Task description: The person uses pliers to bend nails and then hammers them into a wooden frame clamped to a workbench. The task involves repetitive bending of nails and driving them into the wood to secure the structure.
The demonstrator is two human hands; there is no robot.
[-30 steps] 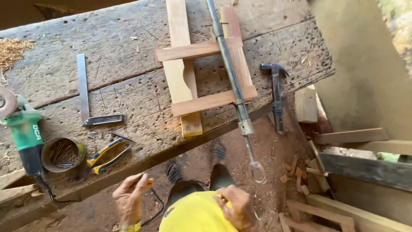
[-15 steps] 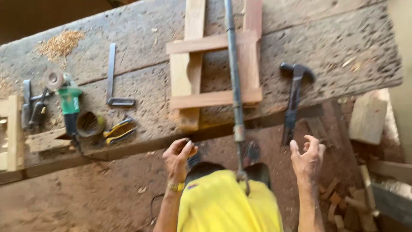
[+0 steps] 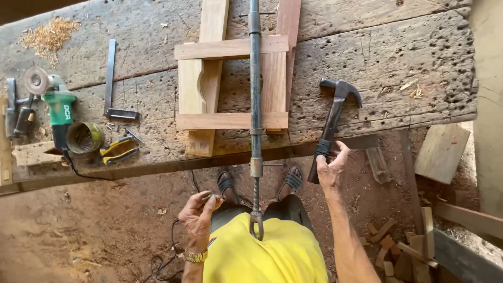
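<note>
Wooden frame (image 3: 230,86) lies assembled on the workbench (image 3: 398,68), a long bar clamp (image 3: 255,105) across its middle; no striking under way yet. Hammer (image 3: 335,118) rests on the bench edge, head away from the person. Right hand (image 3: 331,166) closes fingers (image 3: 340,152) around the handle's lower end. Left hand (image 3: 198,216) hangs below the bench, fingers loosely curled, pinching something too small to identify.

Right hand (image 3: 331,169) gripping, left hand (image 3: 198,216) curled.
</note>
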